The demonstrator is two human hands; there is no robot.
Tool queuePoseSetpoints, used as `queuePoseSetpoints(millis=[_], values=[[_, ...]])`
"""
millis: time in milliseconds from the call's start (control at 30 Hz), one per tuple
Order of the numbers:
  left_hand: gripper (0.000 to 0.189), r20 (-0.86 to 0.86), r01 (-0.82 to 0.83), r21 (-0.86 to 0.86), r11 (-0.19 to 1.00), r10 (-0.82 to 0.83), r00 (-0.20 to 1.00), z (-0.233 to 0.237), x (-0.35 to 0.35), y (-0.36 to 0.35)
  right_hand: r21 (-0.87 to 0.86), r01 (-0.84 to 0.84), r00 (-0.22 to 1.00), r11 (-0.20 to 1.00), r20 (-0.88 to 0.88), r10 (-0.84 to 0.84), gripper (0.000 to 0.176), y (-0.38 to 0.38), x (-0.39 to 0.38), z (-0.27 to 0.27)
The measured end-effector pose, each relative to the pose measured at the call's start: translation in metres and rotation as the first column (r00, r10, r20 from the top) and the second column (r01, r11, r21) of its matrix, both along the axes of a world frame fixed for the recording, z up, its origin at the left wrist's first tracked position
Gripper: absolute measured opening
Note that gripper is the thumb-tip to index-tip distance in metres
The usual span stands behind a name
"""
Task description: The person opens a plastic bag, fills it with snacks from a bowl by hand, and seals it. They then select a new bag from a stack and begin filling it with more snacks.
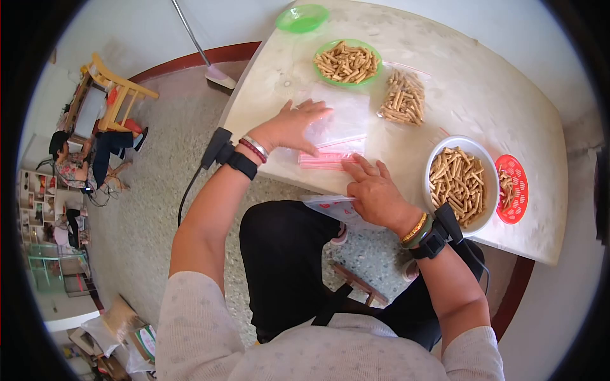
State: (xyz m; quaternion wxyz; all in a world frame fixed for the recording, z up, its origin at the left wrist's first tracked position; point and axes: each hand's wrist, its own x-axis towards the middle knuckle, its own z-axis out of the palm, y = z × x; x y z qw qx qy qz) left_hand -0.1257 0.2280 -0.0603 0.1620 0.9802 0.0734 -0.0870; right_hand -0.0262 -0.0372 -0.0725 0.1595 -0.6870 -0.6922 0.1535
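Note:
A stack of clear zip bags (346,120) with red-striped seal edges lies near the front edge of the pale table. My left hand (289,129) rests on the left side of the stack, fingers spread. At the striped edge, my right hand (375,190) touches the bags with its fingertips, its fingers apart. Below that hand, a white plastic sheet with red print (337,206) hangs at the table edge, partly hidden. Behind the stack lies a filled clear bag (403,98) of short brown sticks. To the right, a white bowl (429,181) holds many more of these sticks.
A green plate (323,75) of brown sticks stands at the back, with another green dish (302,19) beyond it. A red basket (522,190) sits right of the bowl. A broom (219,77) leans left of the table (502,114). Another person (73,162) sits far left.

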Motion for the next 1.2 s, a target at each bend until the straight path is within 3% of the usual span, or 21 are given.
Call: queuePoseSetpoints(millis=[133,200,233,300,333,400,433,500,533,567,600,667,700,767,833,867,933,967,1033,1067,1200], values=[[0.077,-0.020,-0.005,0.183,0.983,0.009,1.000,-0.002,0.004,-0.009,0.006,0.000,1.000,1.000,0.012,0.000,0.011,0.000,0.001,0.000],[0.053,0.091,0.016,0.007,1.000,-0.016,0.996,-0.014,0.003,0.007,0.010,0.001,1.000,1.000,0.016,-0.001,0.011,-0.001,0.001,-0.001],[0.053,0.090,0.017,0.008,1.000,-0.018,0.996,-0.020,0.002,0.015,0.013,-0.004,1.000,1.000,0.022,0.004,0.012,-0.001,0.000,-0.001],[0.030,0.227,0.069,-0.362,0.929,0.016,0.974,-0.025,-0.001,0.027,0.005,-0.004,1.000,1.000,0.027,0.004,0.013,-0.001,0.000,-0.001],[0.030,0.227,0.070,-0.360,0.930,0.014,0.974,-0.019,-0.002,0.026,-0.004,-0.005,1.000,1.000,0.031,0.005,0.013,-0.001,0.000,-0.001],[0.032,0.135,-0.163,-0.673,0.721,0.337,0.932,-0.006,-0.006,0.023,-0.006,-0.004,0.999,1.000,0.032,0.004,0.014,-0.001,0.000,0.000],[0.032,0.136,-0.162,-0.672,0.723,0.335,0.932,-0.002,-0.008,0.024,-0.011,-0.005,0.999,1.000,0.033,0.006,0.014,-0.001,0.000,0.000],[0.040,0.221,-0.262,-0.745,0.613,0.599,0.770,0.005,-0.012,0.026,-0.014,-0.006,0.999,1.000,0.041,0.006,0.014,-0.001,0.000,-0.002],[0.042,0.320,-0.281,-0.713,0.642,0.655,0.684,0.008,-0.013,0.023,-0.018,-0.007,0.999,1.000,0.051,0.008,0.014,0.000,0.000,-0.003],[0.042,0.322,-0.281,-0.712,0.643,0.656,0.683,0.008,-0.014,0.024,-0.016,-0.008,0.999,1.000,0.052,0.009,0.014,-0.001,0.000,-0.003],[0.042,0.344,-0.269,-0.777,0.569,0.742,0.575,0.009,-0.014,0.025,-0.011,-0.005,1.000,1.000,0.019,0.005,0.014,-0.001,0.001,-0.004],[0.040,0.390,-0.129,-0.875,0.466,0.838,0.381,0.010,-0.015,0.028,-0.003,0.000,1.000,1.000,-0.015,0.000,0.014,-0.002,0.001,-0.005],[0.040,0.393,-0.128,-0.874,0.469,0.837,0.381,0.011,-0.017,0.029,0.078,0.017,0.998,0.997,-0.061,-0.012,0.014,-0.002,0.002,-0.005],[0.038,0.475,0.027,-0.876,0.481,0.855,0.207,0.018,-0.022,0.029,0.161,0.035,0.994,0.986,-0.103,-0.019,0.014,-0.002,0.003,0.001],[0.036,0.487,0.041,-0.872,0.488,0.858,0.162,0.027,-0.030,0.023,0.110,0.260,0.818,0.959,-0.554,-0.158,0.014,0.000,0.007,0.011],[0.034,0.467,0.128,-0.882,0.454,0.878,0.105,0.035,-0.032,0.016,0.115,0.255,0.823,0.960,-0.548,-0.152,0.014,0.003,0.008,0.006],[0.033,0.444,0.221,-0.877,0.426,0.896,0.035,0.044,-0.043,0.004,-0.024,0.549,0.364,0.835,-0.893,-0.265,0.019,0.014,0.009,-0.001],[0.031,0.417,0.188,-0.897,0.400,0.907,0.062,0.045,-0.049,0.000,-0.018,0.545,0.372,0.838,-0.891,-0.261,0.019,0.018,0.011,0.003],[0.030,0.394,0.160,-0.912,0.378,0.915,0.084,0.049,-0.059,-0.008,-0.292,0.585,0.120,0.757,-0.892,-0.437,0.022,0.030,0.017,0.017],[0.030,0.359,0.190,-0.922,0.338,0.929,0.089,0.050,-0.064,-0.013,-0.347,0.563,0.070,0.750,-0.884,-0.462,0.019,0.038,0.019,0.017],[0.030,0.334,0.265,-0.919,0.292,0.934,0.128,0.057,-0.083,-0.028,-0.396,0.539,0.054,0.743,-0.864,-0.500,0.018,0.080,0.027,0.006]])
